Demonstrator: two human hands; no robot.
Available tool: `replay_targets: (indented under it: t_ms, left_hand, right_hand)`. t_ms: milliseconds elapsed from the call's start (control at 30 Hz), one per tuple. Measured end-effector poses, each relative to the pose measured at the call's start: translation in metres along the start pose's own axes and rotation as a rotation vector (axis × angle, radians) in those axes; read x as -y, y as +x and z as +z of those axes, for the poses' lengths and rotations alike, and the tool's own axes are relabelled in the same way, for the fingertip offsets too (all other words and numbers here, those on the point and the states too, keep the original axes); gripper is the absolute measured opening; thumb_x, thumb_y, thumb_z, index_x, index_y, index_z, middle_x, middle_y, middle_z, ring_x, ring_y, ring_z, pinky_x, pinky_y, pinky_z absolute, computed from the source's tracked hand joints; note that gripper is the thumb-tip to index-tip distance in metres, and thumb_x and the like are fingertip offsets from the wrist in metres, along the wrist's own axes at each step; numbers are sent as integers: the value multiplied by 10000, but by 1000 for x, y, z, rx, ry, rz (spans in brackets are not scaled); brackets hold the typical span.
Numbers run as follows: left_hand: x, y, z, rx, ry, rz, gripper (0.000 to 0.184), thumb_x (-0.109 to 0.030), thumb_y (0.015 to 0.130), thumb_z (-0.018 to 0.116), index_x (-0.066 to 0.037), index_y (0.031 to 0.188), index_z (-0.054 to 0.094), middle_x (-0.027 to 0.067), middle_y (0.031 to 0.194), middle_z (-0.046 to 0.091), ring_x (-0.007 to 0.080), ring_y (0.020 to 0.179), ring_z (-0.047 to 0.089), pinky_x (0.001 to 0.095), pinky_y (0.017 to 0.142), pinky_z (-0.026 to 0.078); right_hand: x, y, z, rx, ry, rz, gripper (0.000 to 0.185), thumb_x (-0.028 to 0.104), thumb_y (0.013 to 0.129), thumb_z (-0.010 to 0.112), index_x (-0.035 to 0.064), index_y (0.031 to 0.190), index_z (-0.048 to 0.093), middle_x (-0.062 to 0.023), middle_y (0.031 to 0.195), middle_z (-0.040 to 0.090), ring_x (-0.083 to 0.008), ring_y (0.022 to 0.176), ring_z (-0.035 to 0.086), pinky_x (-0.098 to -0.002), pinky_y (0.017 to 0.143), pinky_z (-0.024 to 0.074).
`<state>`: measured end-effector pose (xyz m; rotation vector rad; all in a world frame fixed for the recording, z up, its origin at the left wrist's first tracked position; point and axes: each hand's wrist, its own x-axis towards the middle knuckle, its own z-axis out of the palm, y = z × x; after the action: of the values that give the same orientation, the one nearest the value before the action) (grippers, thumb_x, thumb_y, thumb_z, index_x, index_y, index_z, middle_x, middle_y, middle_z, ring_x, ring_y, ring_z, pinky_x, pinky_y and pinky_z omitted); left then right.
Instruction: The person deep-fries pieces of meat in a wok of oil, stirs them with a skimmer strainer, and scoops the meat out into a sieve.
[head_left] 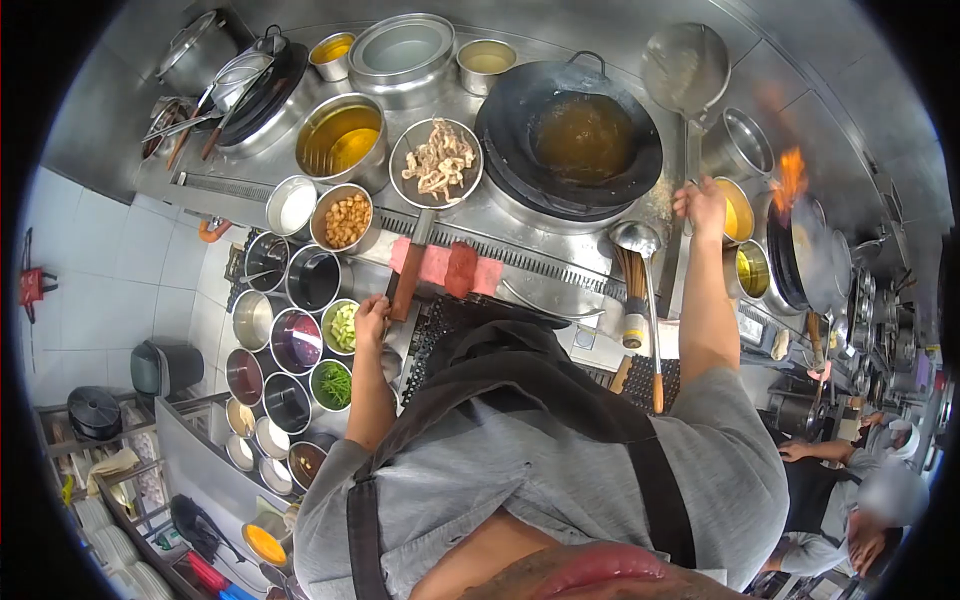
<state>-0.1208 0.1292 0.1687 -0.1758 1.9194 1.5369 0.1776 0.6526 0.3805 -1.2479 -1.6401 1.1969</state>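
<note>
My left hand is closed beside the wooden handle of a round strainer; what its fingers hold is hard to make out. Pale cooked strips lie in the strainer, between a pot of yellow liquid and the wok. My right hand is closed around the handle of a large flat skimmer, right of the wok. Brown liquid sits in the black wok. A ladle with a wooden-tipped handle rests at the stove's front edge, beside a bamboo brush.
Several ingredient pots stand at the left, including brown cubes, green chunks and chopped greens. Flames rise over another wok at the right. A folded pink cloth lies on the front edge. A co-worker is at the lower right.
</note>
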Motion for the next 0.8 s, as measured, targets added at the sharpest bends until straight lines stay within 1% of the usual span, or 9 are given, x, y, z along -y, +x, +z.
replay_targets:
  t_ms: [33,67,133,267,400,467,600,700,800]
  left_hand:
    - [2,1,-1,10,-26,-15,321,-228,829,625,-62,1098,568,18,898,601,122,763,588,252,579,450]
    - [0,0,1,8,-27,-14,321,-228,829,625,-62,1098,568,18,898,601,122,763,588,252,579,450]
    - [-5,-4,4,-4,20,-4,317,-222,829,623,-61,1097,567,11,868,603,118,750,588,252,591,452]
    - [-6,11,9,10,-27,50,265,-190,838,624,-39,1054,599,23,842,624,117,697,571,260,570,445]
    - [-48,5,21,-133,407,341,256,-218,821,628,-18,976,668,109,817,680,176,752,644,296,672,496]
    - [-57,30,26,-203,665,531,239,-242,812,610,-54,935,691,153,834,683,249,768,668,329,705,507]
    - [-116,70,72,-80,648,703,260,-280,800,577,-71,906,690,175,833,666,322,801,655,394,729,504]
    - [-142,133,108,-192,814,658,293,-312,762,582,-77,902,689,183,870,664,334,843,646,418,765,501]
    - [-143,209,129,-235,872,518,320,-337,749,591,-92,930,689,180,925,664,329,896,639,417,808,494]
  right_hand:
    - [-5,6,-7,-56,-230,-35,244,66,823,532,-59,1028,577,-117,602,604,-212,463,582,-335,450,481]
    - [-14,14,-11,-55,-229,-37,244,66,823,532,-59,1028,577,-117,602,604,-212,463,582,-335,450,481]
    - [-57,38,-25,-76,-843,-52,172,62,801,509,-37,908,599,-179,584,604,-281,518,626,-392,487,496]
    - [-109,52,-42,175,-1086,109,321,26,789,501,-32,1096,573,-154,594,580,-226,432,574,-330,379,439]
    - [-110,21,-48,-10,-385,233,475,21,782,485,-4,1255,501,-105,588,557,-170,394,506,-308,341,380]
    - [-113,16,-54,-116,-510,146,454,17,781,498,-15,1232,526,-123,671,603,-173,407,521,-319,369,412]
    - [-76,-23,-58,-78,-214,101,457,10,810,495,-41,1264,483,-98,624,558,-140,395,484,-280,348,373]
    - [-64,-47,-65,-67,28,122,295,33,867,509,-17,1155,555,-62,618,543,-110,394,459,-240,341,336]
    - [-48,-71,-68,-68,60,63,308,48,871,528,-21,1170,544,-55,621,546,-99,403,465,-232,347,338]
